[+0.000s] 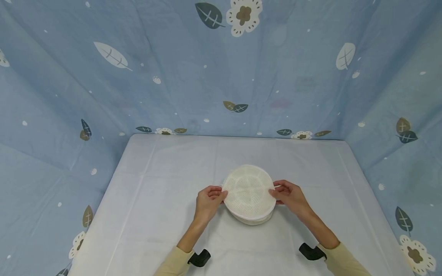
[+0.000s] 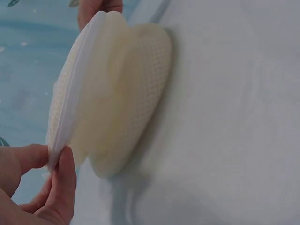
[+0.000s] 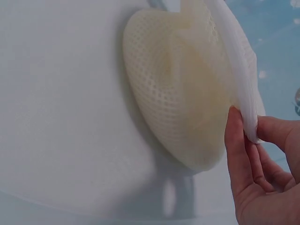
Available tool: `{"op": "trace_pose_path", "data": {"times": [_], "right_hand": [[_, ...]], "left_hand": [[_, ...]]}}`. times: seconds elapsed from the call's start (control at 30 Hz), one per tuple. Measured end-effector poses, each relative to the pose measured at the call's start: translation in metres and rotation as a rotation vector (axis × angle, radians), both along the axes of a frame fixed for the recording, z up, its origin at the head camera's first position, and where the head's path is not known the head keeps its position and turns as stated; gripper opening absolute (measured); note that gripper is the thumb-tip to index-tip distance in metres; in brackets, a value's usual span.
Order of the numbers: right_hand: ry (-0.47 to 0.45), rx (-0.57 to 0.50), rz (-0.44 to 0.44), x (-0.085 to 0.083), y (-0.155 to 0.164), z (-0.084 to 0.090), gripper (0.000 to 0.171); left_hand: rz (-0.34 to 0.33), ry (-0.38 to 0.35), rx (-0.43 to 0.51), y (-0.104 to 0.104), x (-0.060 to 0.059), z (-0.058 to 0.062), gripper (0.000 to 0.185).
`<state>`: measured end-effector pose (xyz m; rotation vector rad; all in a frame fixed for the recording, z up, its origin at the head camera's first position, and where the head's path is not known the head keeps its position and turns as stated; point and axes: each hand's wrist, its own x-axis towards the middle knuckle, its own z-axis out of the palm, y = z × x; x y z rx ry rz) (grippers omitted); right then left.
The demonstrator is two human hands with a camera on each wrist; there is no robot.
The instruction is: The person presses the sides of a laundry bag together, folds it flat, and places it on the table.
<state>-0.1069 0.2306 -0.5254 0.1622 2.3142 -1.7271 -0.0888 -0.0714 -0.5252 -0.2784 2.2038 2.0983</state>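
A round, cream-white mesh laundry bag [image 1: 248, 191] is tilted up over the white-covered table, its flat mesh top facing the head camera. My left hand [image 1: 207, 202] pinches the white rim on the left side between thumb and fingers. Opposite it, my right hand [image 1: 291, 197] pinches the rim on the right. Between top and bottom, the soft side wall [image 2: 105, 108] sags in folds, as the left wrist view shows. The coarser mesh bottom [image 3: 150, 79] rests on the table in the right wrist view. Whatever may be inside the bag is hidden.
A white cloth [image 1: 165, 214] with faint creases covers the table. Blue fabric [image 1: 193, 84] printed with leaves and flowers hangs along the back and both sides. Black wrist mounts [image 1: 199, 258] stick out near both cream sleeves.
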Motion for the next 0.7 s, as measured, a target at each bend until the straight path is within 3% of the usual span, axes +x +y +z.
{"op": "trace_pose_path", "data": {"times": [0.1,0.2,0.3,0.43,0.7], "right_hand": [[0.005,-0.019,0.010,0.001,-0.001,-0.003,0.044],[0.004,-0.017,0.019,0.001,-0.002,-0.005,0.045],[0.005,-0.005,0.020,0.001,-0.003,-0.008,0.046],[0.020,0.026,0.012,0.001,-0.003,-0.014,0.042],[0.081,0.121,0.007,0.003,-0.005,-0.019,0.036]], "left_hand": [[-0.005,0.002,-0.005,-0.001,0.000,-0.005,0.027],[-0.009,-0.002,-0.016,0.001,0.003,0.003,0.026],[-0.008,-0.011,-0.035,0.003,0.002,0.001,0.026],[-0.004,-0.010,-0.059,0.003,-0.001,-0.017,0.028],[0.027,0.014,-0.097,0.006,-0.002,-0.032,0.027]]}}
